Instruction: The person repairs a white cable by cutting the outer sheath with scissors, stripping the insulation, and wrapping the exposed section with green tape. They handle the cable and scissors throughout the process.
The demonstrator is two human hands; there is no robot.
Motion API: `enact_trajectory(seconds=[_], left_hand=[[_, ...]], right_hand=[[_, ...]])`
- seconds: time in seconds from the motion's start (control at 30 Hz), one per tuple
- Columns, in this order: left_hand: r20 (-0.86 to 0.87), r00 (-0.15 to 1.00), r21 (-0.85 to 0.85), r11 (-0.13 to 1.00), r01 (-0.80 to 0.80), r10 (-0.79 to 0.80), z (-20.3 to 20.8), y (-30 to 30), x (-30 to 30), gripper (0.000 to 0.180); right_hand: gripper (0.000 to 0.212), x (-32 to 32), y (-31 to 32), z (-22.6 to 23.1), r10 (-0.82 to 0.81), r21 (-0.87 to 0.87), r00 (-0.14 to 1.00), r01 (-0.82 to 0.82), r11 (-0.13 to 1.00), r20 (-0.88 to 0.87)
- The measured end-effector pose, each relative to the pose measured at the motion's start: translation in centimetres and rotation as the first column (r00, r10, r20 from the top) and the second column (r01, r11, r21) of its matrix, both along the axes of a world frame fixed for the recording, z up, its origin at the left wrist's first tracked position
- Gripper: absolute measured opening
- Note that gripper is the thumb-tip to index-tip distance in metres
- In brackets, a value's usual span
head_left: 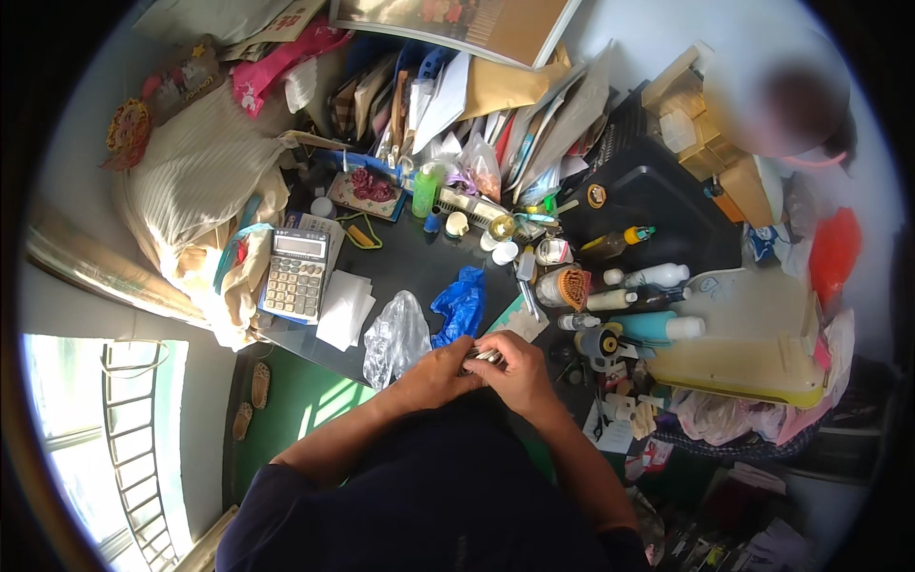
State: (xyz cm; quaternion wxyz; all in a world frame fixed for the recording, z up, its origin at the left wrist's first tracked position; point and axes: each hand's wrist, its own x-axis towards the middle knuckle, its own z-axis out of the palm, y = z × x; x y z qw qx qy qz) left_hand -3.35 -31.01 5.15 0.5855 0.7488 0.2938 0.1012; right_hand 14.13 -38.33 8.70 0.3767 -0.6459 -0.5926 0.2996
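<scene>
Left hand point(434, 370): lower centre of the frame, just above the person's dark lap, fingers curled shut around one end of a small bundle of thin metal pieces point(483, 357). What the pieces are cannot be told.

Right hand point(519, 367): touching the left hand, fingers closed over the other end of the same bundle; only a short silvery stretch shows between the two hands.

Clear plastic bag point(396, 336): crumpled, on the dark desk point(405, 272) just up and left of the left hand.

Blue plastic bag point(460, 305): crumpled, beside the clear one, directly above the hands.

Calculator point(296, 272): left of centre, lying flat and tilted, near the desk's left edge.

White paper sheets point(345, 307): small stack, just right of the calculator.

Green bottle point(425, 189): upright, upper centre, in front of a row of stacked papers and folders point(477, 105).

Brown comb-like brush point(573, 287): right of centre, among small jars and bottles.

Teal bottle point(648, 327): lying on its side, right of the hands.

Black case point(658, 195): upper right, behind the bottles.

Striped cloth bundle point(195, 172): upper left.

Green floor point(305, 400): lower left, below the desk's edge.
</scene>
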Motion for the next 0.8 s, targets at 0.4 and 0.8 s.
enact_trajectory(seconds=[0.4, 0.8], left_hand=[[0.254, 0.961, 0.006, 0.994, 0.112, -0.110, -2.1, 0.2, 0.5, 0.048], [0.139, 0.987, -0.608, 0.780, 0.148, -0.078, -1.3, 1.0, 1.9, 0.030]], right_hand=[[0.048, 0.9, -0.3, 1.2, 0.042, -0.029, 0.996, -0.045, 0.999, -0.076], [0.040, 2.5, -1.3, -0.1, -0.070, 0.134, 0.994, 0.057, 0.989, 0.089]])
